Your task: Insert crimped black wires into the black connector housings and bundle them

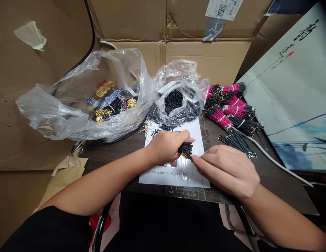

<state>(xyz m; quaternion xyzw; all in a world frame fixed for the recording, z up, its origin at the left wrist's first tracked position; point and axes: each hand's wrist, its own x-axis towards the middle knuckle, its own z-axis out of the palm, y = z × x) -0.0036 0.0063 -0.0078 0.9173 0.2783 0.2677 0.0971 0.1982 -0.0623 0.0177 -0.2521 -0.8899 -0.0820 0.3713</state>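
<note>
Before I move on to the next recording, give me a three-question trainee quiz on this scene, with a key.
1. True or false: the left hand grips a bundle of thin black pieces with gold-coloured ends.
2. Which colours show most in the tied bundles on the right part of the table?
A) green and white
B) pink and black
C) blue and orange
3. Fill in: the large clear bag lies to the ____ of the smaller bag that holds short black pieces.

Key: 1 true; 2 B; 3 left.
</note>
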